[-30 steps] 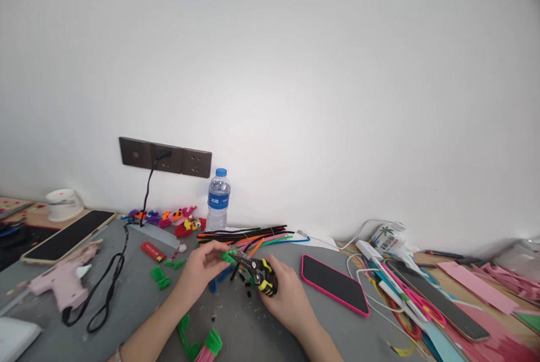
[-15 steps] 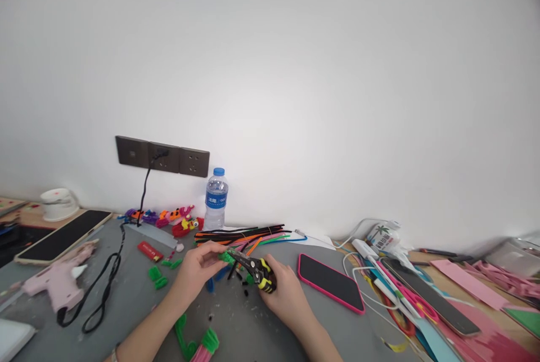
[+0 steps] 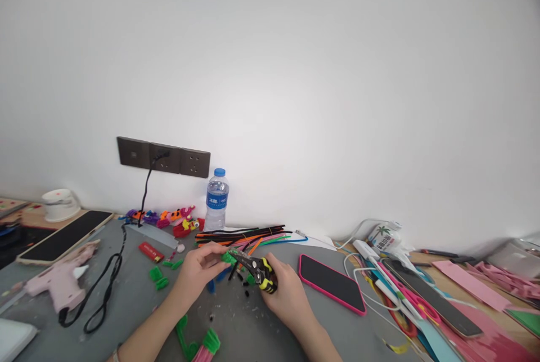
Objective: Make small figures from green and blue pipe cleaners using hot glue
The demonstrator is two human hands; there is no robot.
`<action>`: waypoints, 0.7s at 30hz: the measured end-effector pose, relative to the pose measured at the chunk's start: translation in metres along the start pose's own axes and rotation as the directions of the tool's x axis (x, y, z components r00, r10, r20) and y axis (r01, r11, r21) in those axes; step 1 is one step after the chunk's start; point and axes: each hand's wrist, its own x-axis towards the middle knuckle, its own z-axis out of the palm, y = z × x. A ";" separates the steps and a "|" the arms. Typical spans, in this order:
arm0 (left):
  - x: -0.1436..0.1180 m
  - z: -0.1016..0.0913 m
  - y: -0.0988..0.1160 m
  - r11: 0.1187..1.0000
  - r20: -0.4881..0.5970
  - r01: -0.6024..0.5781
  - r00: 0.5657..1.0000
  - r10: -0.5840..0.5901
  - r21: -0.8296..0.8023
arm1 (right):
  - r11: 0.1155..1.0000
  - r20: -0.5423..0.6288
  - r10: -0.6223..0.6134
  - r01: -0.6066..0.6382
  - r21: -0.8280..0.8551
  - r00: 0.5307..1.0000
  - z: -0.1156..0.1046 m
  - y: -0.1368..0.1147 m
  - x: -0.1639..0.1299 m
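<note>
Gripping pliers (image 3: 257,269) (right hand (image 3: 285,294)), green piece (image 3: 228,257) at left hand (image 3: 198,272)

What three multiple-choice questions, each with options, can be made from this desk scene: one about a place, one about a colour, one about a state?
1. Where does the water bottle stand?
A. by the wall, right of the sockets
B. on the phone
C. at the desk's front edge

2. What colour is the case rim of the phone beside the right hand?
A. blue
B. pink
C. white

3. What is the state of the right hand?
A. open and flat
B. closed around the pliers
C. resting on the glue gun

Key: 1 A, it stands against the wall; 2 B, the rim is pink; 3 B, its fingers wrap the handles.
</note>
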 end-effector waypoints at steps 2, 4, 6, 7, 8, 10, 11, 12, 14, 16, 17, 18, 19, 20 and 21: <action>0.000 0.000 0.001 1.000 -0.012 -0.003 1.000 0.003 -0.007 | 1.000 -0.014 -0.007 0.006 -0.009 1.000 0.000 0.000 0.000; 0.000 0.000 0.003 1.000 -0.012 -0.007 1.000 0.007 -0.011 | 1.000 -0.028 -0.015 0.014 -0.019 0.999 0.000 0.000 0.001; 0.000 0.000 0.005 1.000 -0.007 -0.007 1.000 0.007 -0.006 | 0.999 -0.052 -0.029 0.027 -0.026 0.998 -0.001 0.000 0.001; -0.001 0.000 0.005 1.000 -0.007 -0.004 1.000 0.004 0.001 | 0.999 -0.063 -0.036 0.035 -0.027 0.997 -0.001 0.001 0.002; -0.001 0.000 0.006 1.000 -0.011 -0.002 1.000 0.003 0.007 | 0.999 -0.071 -0.042 0.040 -0.025 0.997 -0.001 0.001 0.002; -0.001 0.000 0.005 1.000 -0.026 -0.003 1.000 0.003 0.012 | 0.999 -0.076 -0.049 0.048 -0.017 0.996 -0.001 0.001 0.002; 0.000 0.000 0.004 1.000 -0.032 -0.006 0.999 0.006 0.011 | 0.999 -0.076 -0.052 0.051 -0.012 0.996 -0.001 0.001 0.002; 0.000 -0.001 0.003 1.000 -0.035 -0.011 0.999 0.011 0.008 | 0.999 -0.076 -0.053 0.053 -0.009 0.996 -0.001 0.001 0.002; 0.000 -0.001 0.002 1.000 -0.035 -0.019 0.999 0.020 0.003 | 0.999 -0.076 -0.054 0.054 -0.006 0.996 0.000 0.002 0.001; 0.001 -0.001 0.001 1.000 -0.026 -0.021 0.999 0.021 0.005 | 0.999 -0.073 -0.050 0.050 -0.013 0.996 0.001 0.003 0.000; 0.001 -0.001 0.001 1.000 -0.021 -0.021 1.000 0.021 0.006 | 0.999 -0.070 -0.044 0.043 -0.021 0.997 0.002 0.003 0.000; 0.001 -0.001 0.001 1.000 -0.016 -0.020 1.000 0.020 0.007 | 0.999 -0.069 -0.037 0.035 -0.029 0.997 0.003 0.004 0.000; 0.001 -0.001 0.001 1.000 -0.011 -0.020 1.000 0.020 0.006 | 0.999 -0.068 -0.029 0.026 -0.037 0.997 0.003 0.004 0.000; 0.001 -0.001 0.002 1.000 -0.007 -0.021 1.000 0.021 0.004 | 0.999 -0.070 -0.020 0.017 -0.044 0.997 0.003 0.005 0.000; 0.001 0.000 0.002 1.000 -0.005 -0.022 1.000 0.022 0.003 | 0.999 -0.074 -0.013 0.009 -0.049 0.997 0.004 0.005 0.001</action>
